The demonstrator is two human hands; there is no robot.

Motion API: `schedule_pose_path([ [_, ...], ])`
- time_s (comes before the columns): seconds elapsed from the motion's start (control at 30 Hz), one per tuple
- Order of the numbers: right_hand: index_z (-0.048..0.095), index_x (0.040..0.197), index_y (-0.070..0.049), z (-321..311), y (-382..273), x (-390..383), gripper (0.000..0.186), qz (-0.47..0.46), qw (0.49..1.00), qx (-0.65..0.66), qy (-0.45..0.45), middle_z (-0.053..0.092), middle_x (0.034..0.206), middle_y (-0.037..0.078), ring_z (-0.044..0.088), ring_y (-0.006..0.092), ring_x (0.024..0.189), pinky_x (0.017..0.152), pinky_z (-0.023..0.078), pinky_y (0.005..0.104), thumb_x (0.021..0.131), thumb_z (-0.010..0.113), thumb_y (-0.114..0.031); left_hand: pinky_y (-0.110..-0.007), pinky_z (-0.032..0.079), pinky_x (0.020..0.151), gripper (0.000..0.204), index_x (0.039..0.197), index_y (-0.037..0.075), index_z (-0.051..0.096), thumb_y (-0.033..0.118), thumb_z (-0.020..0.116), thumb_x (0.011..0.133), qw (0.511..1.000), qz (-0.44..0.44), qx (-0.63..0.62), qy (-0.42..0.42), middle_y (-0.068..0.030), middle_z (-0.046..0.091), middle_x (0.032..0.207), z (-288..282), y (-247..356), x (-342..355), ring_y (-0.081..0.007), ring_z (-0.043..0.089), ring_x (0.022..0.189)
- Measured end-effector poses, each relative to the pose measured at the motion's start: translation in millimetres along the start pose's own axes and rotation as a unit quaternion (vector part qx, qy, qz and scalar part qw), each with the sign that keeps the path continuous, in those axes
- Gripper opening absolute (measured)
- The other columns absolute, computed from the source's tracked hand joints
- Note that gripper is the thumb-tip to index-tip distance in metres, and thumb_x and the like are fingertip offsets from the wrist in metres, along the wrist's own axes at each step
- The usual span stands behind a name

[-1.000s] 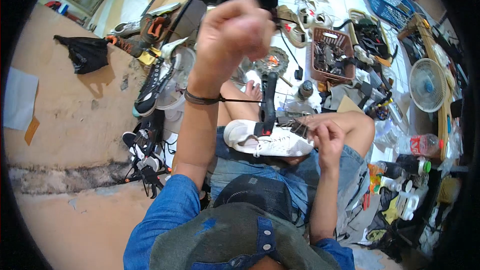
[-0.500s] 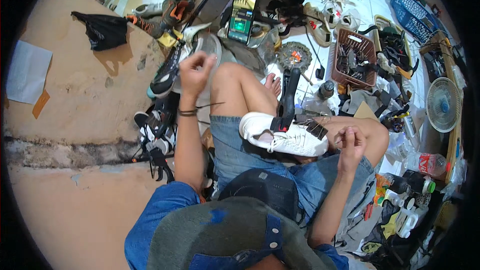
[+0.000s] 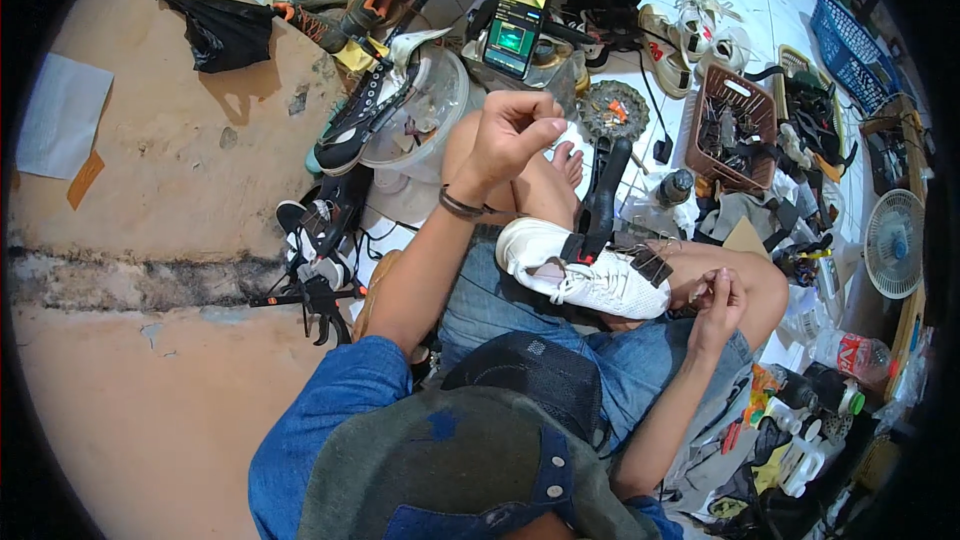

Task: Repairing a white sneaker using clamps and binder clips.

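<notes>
A white sneaker (image 3: 585,275) lies sole-out across my lap, with a black clamp (image 3: 603,195) pressed on it. My left hand (image 3: 510,135) is raised above my left knee, its fingertips pinched together. A thin dark thread (image 3: 495,210) runs from that wrist toward the shoe. My right hand (image 3: 718,295) rests by my right knee, just right of the sneaker's toe. Its fingers are pinched shut, and what is between them is too small to tell.
A phone (image 3: 517,23) stands lit ahead, behind a clear tub (image 3: 425,110) with a black high-top shoe (image 3: 365,115) on it. A brown basket (image 3: 735,125), a fan (image 3: 893,243) and bottles crowd the right. A black bag (image 3: 222,28) and paper (image 3: 60,115) lie far left.
My left hand dropped from close to the camera down to my left knee, then rose again over the knee. My right hand stayed by the sneaker's toe.
</notes>
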State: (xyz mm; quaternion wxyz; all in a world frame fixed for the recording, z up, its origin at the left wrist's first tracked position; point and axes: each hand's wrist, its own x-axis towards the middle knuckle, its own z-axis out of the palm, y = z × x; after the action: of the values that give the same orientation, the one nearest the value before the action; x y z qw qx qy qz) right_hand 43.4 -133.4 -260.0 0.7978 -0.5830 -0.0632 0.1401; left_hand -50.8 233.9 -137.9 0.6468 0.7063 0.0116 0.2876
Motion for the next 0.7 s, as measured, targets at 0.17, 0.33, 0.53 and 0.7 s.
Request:
schedule_pose_path([
  [0.17, 0.062, 0.091, -0.002, -6.8, -0.5, -9.3, 0.023, 0.023, 0.996, 0.030, 0.077, 0.062, 0.084, 0.005, 0.055, 0.0090, 0.067, 0.058, 0.045, 0.0247, 0.103, 0.061, -0.022, -0.037, 0.032, 0.046, 0.030, 0.061, 0.003, 0.042, 0.012, 0.066, 0.077, 0.863, 0.088, 0.492, 0.076, -0.0129, 0.038, 0.051, -88.2, 4.3, -15.4, -0.0252, 0.039, 0.044],
  [0.33, 0.063, 0.087, -0.004, -0.8, 0.2, 1.3, 0.022, 0.016, 0.999, 0.011, 0.031, 0.063, 0.079, 0.003, 0.055, 0.0074, 0.063, 0.057, 0.044, 0.0220, 0.102, 0.061, -0.020, -0.034, 0.030, 0.043, 0.030, 0.058, 0.002, 0.040, 0.006, 0.066, 0.074, 0.850, 0.075, 0.514, 0.083, -0.0101, 0.036, 0.050, -115.2, 25.0, -42.9, -0.0183, 0.037, 0.041],
  [0.53, 0.063, 0.085, -0.003, 4.0, 14.3, 7.0, 0.027, -0.027, 0.999, -0.046, 0.009, 0.061, 0.070, 0.002, 0.054, 0.0058, 0.058, 0.052, 0.042, 0.0209, 0.103, 0.060, -0.022, -0.032, 0.038, 0.047, 0.008, 0.075, 0.000, 0.067, 0.008, 0.069, 0.073, 0.919, 0.075, 0.386, -0.013, -0.0067, 0.049, 0.053, 24.8, 0.6, -16.7, -0.0174, 0.050, 0.046],
  [0.7, 0.061, 0.084, -0.004, -3.9, 8.3, -2.9, 0.027, 0.025, 0.999, -0.016, 0.045, 0.059, 0.068, 0.001, 0.052, 0.0063, 0.055, 0.048, 0.039, 0.0198, 0.103, 0.059, -0.023, -0.034, 0.025, 0.045, 0.034, 0.061, 0.003, 0.037, 0.006, 0.066, 0.079, 0.988, 0.093, 0.098, -0.073, -0.0033, 0.029, 0.054, 77.6, -13.4, 1.6, -0.0112, 0.031, 0.047],
])
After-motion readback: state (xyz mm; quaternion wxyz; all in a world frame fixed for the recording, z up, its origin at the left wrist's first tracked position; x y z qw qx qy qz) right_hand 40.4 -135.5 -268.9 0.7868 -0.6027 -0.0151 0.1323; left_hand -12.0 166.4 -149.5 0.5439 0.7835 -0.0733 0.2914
